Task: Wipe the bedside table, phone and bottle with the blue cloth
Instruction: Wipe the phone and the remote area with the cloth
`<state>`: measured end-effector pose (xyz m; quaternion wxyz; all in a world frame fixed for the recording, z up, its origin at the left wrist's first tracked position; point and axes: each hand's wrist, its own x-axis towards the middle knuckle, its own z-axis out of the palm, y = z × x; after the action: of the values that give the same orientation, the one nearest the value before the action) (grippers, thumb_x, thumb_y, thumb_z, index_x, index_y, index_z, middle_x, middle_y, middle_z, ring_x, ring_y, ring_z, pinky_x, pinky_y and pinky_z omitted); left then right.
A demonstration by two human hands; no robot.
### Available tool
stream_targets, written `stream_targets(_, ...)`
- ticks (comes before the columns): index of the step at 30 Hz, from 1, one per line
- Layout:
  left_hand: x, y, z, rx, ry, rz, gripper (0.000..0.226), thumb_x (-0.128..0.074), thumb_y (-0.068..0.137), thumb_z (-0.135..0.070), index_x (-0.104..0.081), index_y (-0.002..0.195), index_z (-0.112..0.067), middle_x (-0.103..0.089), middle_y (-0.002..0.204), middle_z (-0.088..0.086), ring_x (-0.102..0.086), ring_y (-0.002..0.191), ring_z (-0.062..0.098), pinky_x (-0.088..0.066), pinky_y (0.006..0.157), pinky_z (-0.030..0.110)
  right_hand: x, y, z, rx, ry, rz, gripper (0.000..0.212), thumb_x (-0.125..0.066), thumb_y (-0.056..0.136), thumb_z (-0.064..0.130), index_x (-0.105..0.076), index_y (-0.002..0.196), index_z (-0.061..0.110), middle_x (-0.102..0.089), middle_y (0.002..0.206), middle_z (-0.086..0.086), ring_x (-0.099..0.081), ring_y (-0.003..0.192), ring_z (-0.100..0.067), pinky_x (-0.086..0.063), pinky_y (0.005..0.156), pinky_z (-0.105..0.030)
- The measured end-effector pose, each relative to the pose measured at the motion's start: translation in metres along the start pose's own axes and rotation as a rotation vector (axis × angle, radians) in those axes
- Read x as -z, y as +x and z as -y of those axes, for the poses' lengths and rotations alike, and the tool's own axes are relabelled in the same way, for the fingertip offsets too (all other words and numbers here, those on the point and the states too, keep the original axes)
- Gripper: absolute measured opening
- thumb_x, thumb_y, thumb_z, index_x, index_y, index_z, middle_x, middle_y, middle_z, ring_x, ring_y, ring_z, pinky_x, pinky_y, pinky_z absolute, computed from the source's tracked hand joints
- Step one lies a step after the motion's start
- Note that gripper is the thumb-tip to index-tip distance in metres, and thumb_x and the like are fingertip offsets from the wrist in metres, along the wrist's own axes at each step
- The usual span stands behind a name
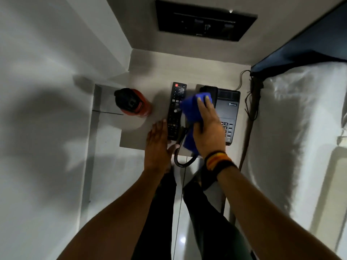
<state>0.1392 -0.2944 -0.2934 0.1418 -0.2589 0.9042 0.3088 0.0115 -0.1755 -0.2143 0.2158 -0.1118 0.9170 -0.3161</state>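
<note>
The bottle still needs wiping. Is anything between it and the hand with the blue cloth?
Yes. The remote control lies on the bedside table between the right hand, which presses the blue cloth on the phone, and the bottle. The left hand rests beside the remote.

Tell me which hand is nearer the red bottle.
Left. The left hand lies flat on the table's front edge, diagonally in front of the red bottle; the right hand, pressing the blue cloth on the phone, is farther.

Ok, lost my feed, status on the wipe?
Right hand pressing blue cloth on phone handset. Left hand flat, empty, beside remote. Bottle untouched, left.
</note>
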Motion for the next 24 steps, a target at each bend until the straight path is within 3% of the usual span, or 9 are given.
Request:
stream_targets(3, -0.005, 0.011, 0.02, 0.014, 0.056, 0.011, 0.103, -0.078, 0.091, -0.04, -0.015, 0.168, -0.016, -0.019, 0.176, 0.01, -0.016, 0.162, 0.035, -0.02, 0.131, 0.055, -0.028, 0.075, 0.019, 0.105, -0.135, 0.093, 0.075, -0.05, 0.091, 0.0, -0.026, 0.156, 0.029, -0.015, 0.168, -0.007, -0.032, 0.148, -0.037, -0.043, 0.112, -0.05)
stream_targets(6, -0.011, 0.026, 0.026, -0.038, 0.107, -0.016, 0.097, -0.078, 0.09, -0.037, -0.022, 0.167, -0.017, -0.019, 0.176, 0.009, -0.017, 0.162, 0.037, -0.016, 0.131, 0.053, -0.058, 0.125, 0.014, 0.074, -0.272, 0.271, 0.082, -0.049, 0.089, -0.004, -0.018, 0.159, 0.026, 0.0, 0.17, -0.007, -0.004, 0.155, -0.039, -0.029, 0.121, -0.049)
stream_targets(13, -0.022, 0.031, 0.035, -0.077, 0.266, -0.054, 0.095, -0.08, 0.087, -0.036, -0.03, 0.165, -0.017, -0.027, 0.173, 0.011, -0.025, 0.16, 0.039, -0.022, 0.129, 0.06, -0.088, 0.086, 0.0, 0.069, -0.433, 0.183, 0.086, -0.041, 0.091, -0.01, -0.003, 0.16, 0.024, 0.007, 0.17, -0.007, -0.002, 0.155, -0.038, -0.044, 0.111, -0.042)
stream_targets(16, -0.019, 0.031, 0.029, -0.042, 0.237, -0.019, 0.095, -0.075, 0.093, -0.04, -0.017, 0.166, -0.023, -0.02, 0.176, 0.007, -0.017, 0.162, 0.035, -0.016, 0.131, 0.059, -0.08, 0.051, 0.009, 0.017, -0.467, 0.295, 0.087, -0.04, 0.091, -0.01, -0.003, 0.16, 0.025, 0.004, 0.17, -0.006, -0.012, 0.154, -0.037, -0.044, 0.111, -0.042)
stream_targets(18, -0.016, 0.031, 0.026, -0.039, 0.254, 0.028, 0.094, -0.069, 0.097, -0.042, -0.007, 0.166, -0.024, -0.013, 0.177, 0.006, -0.011, 0.163, 0.034, -0.01, 0.132, 0.057, -0.065, 0.041, 0.018, -0.008, -0.486, 0.363, 0.077, -0.046, 0.092, -0.003, -0.02, 0.158, 0.028, -0.026, 0.163, -0.01, -0.043, 0.14, -0.036, -0.05, 0.103, -0.041)
stream_targets(20, -0.013, 0.029, 0.027, -0.058, 0.253, 0.017, 0.094, -0.073, 0.095, -0.04, -0.015, 0.167, -0.02, -0.014, 0.177, 0.007, -0.014, 0.163, 0.034, -0.009, 0.131, 0.055, -0.042, 0.05, 0.029, -0.051, -0.514, 0.419, 0.057, -0.052, 0.094, 0.009, -0.044, 0.146, 0.03, -0.059, 0.136, -0.01, -0.064, 0.113, -0.03, -0.055, 0.093, -0.039)
stream_targets(22, -0.012, 0.028, 0.027, -0.052, 0.215, 0.003, 0.097, -0.076, 0.091, -0.044, -0.021, 0.167, -0.018, -0.015, 0.176, 0.008, -0.014, 0.163, 0.035, -0.009, 0.13, 0.055, -0.022, 0.066, 0.037, -0.128, -0.489, 0.413, 0.048, -0.053, 0.092, 0.016, -0.055, 0.138, 0.032, -0.068, 0.122, -0.008, -0.068, 0.103, -0.028, -0.057, 0.09, -0.039)
stream_targets(24, -0.014, 0.029, 0.026, -0.035, 0.192, 0.007, 0.107, -0.075, 0.086, -0.056, -0.018, 0.168, -0.018, -0.012, 0.177, 0.008, -0.009, 0.163, 0.036, -0.008, 0.131, 0.056, -0.012, 0.084, 0.044, -0.133, -0.433, 0.307, 0.052, -0.05, 0.091, 0.015, -0.053, 0.14, 0.033, -0.068, 0.124, -0.01, -0.067, 0.107, -0.032, -0.056, 0.092, -0.041)
